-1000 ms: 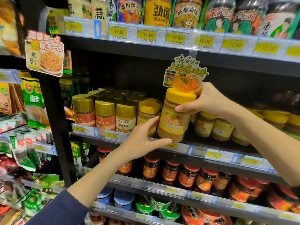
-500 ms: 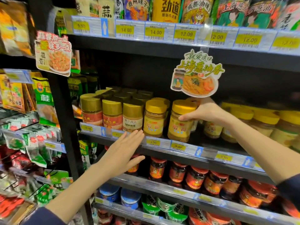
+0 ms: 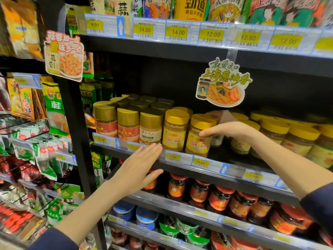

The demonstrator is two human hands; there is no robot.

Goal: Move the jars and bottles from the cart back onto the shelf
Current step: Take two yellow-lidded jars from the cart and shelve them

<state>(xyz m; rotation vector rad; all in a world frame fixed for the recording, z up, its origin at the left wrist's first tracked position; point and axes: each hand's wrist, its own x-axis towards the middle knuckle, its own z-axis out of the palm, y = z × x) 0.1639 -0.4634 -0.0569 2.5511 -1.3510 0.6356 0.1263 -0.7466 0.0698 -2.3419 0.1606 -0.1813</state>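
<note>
— Far left?
— Hanging seasoning packets (image 3: 21,100) on wire pegs, outside the black upright (image 3: 72,114).
— And the left hand (image 3: 138,170)?
— Released, holding nothing: fingers straight and together, palm toward the price rail (image 3: 180,158), fingertips just below the gold-capped jars (image 3: 128,123). Touching the rail or not, cannot tell.
— Next along the middle shelf (image 3: 223,156)?
— A neighbouring jar (image 3: 173,132) with a yellow lid, upright at the front edge, just right of the gold caps.
— Then the one being shelved?
— Yellow-lidded jar (image 3: 197,141), upright on the same shelf, just beside that neighbour, yellow label facing out.
— Held?
— Grasped by the right hand (image 3: 232,129): thumb across the front just under the lid, fingers reaching round behind, mostly hidden.
— Above?
— Noodle promo card (image 3: 223,83), hanging from the upper shelf (image 3: 180,49).
— Further right?
— Rows of yellow-capped jars (image 3: 273,132); red-lidded jars (image 3: 219,197) one level down.
</note>
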